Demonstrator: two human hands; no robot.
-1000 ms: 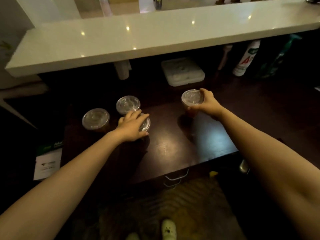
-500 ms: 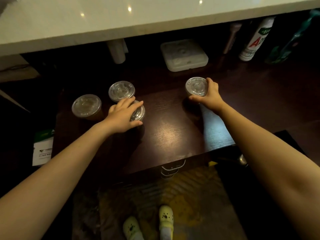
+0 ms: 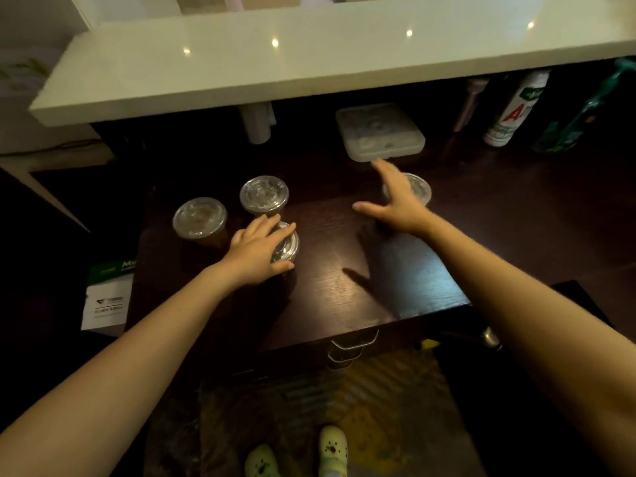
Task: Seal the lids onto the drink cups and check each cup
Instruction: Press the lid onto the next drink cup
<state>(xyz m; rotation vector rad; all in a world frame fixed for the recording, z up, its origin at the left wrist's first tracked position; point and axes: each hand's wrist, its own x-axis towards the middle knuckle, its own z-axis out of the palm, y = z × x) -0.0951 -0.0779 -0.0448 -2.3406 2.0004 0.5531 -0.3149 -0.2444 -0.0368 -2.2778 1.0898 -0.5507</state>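
Note:
Several clear-lidded drink cups stand on the dark wooden counter (image 3: 361,280). My left hand (image 3: 256,253) lies over the lid of the nearest cup (image 3: 287,247), fingers across the top and thumb at its side. Behind it are a far cup (image 3: 264,196) and a left cup (image 3: 200,217) holding amber drink. My right hand (image 3: 395,201) hovers with fingers spread above the right cup (image 3: 418,189), covering part of its lid; I cannot tell whether it touches.
A white square container (image 3: 380,132) sits behind the right cup, under the overhanging white countertop (image 3: 309,53). Bottles (image 3: 512,108) stand at the back right. A white and green box (image 3: 108,297) lies at the left. Drawer handles (image 3: 354,342) are below the front edge.
My right hand has let go of the right cup's side and lifted, fingers now spread over its lid. My left hand stays on the near cup.

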